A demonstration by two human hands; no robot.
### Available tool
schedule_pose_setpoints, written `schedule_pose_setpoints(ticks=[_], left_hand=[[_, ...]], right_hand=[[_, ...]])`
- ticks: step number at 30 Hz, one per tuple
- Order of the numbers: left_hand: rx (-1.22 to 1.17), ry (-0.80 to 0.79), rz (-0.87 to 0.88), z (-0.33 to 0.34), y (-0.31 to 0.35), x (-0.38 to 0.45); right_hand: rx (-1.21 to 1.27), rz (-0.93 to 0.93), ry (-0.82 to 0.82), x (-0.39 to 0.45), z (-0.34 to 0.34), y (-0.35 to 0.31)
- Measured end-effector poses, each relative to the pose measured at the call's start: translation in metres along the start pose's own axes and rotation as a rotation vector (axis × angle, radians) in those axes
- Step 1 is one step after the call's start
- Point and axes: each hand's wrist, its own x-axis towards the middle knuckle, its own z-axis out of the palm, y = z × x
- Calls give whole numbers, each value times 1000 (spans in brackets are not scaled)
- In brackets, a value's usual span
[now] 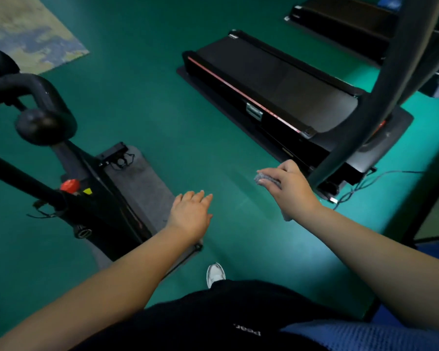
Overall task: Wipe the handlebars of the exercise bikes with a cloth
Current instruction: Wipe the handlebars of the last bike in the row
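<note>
Cloth (pixel 267 179), one, gripped by right hand (pixel 290 187); left hand (pixel 191 214) flat, empty; one exercise bike (pixel 61 158).

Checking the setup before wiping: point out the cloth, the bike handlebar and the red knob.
cloth (pixel 262 179): head view, grey bunched end gripped in the right hand.
bike handlebar (pixel 36 88): head view, curved black bar.
red knob (pixel 69 185): head view, its top.
</note>
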Motion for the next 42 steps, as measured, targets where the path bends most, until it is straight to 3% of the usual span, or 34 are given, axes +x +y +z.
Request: schedule_pose_setpoints(ticks=[10,25,33,42], left_hand=[[-88,-23,-162,-18,-24,38],[-376,55,-806,-19,2,93],[-410,22,-1020,-19,-28,74],[-396,88,-1060,-28,-98,88]], right_hand=[[29,-105,-164,100,25,-9],[25,-513,-550,260,42,-29],[39,-707,-702,286,91,-91],[108,-878,-763,320,142,-172]])
